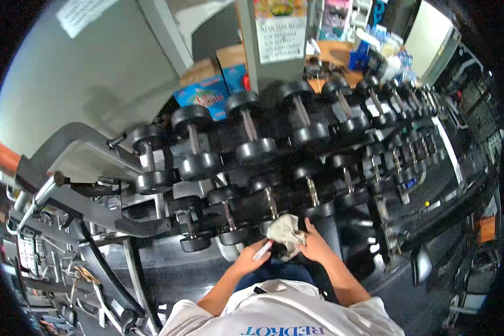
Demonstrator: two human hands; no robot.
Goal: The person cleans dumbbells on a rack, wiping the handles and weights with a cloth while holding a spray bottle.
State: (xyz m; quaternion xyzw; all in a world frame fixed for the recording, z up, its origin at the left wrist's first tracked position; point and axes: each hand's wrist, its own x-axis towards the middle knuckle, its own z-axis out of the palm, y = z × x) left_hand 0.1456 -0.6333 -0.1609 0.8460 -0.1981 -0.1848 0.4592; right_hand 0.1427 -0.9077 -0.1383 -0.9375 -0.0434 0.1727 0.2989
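In front of my waist, my left hand [250, 259] is closed around a small white tube-like item [261, 251] with a pinkish-red end; its exact kind is too small to tell. My right hand [316, 247] grips a crumpled pale cloth [286, 231], thumb side up. The cloth hangs between both hands, just before a black dumbbell [271, 201] on the lower rack tier, and partly covers its near end. Whether cloth and dumbbell touch, I cannot tell. Another dumbbell [312, 190] lies just beyond my right hand.
Several dumbbells fill the upper tier, one of them a large dumbbell [250, 126]. A grey machine frame [78, 207] stands at left. Behind the rack are a blue box [201, 96], a pillar with a paper sign [281, 40] and a cluttered wooden table [339, 53].
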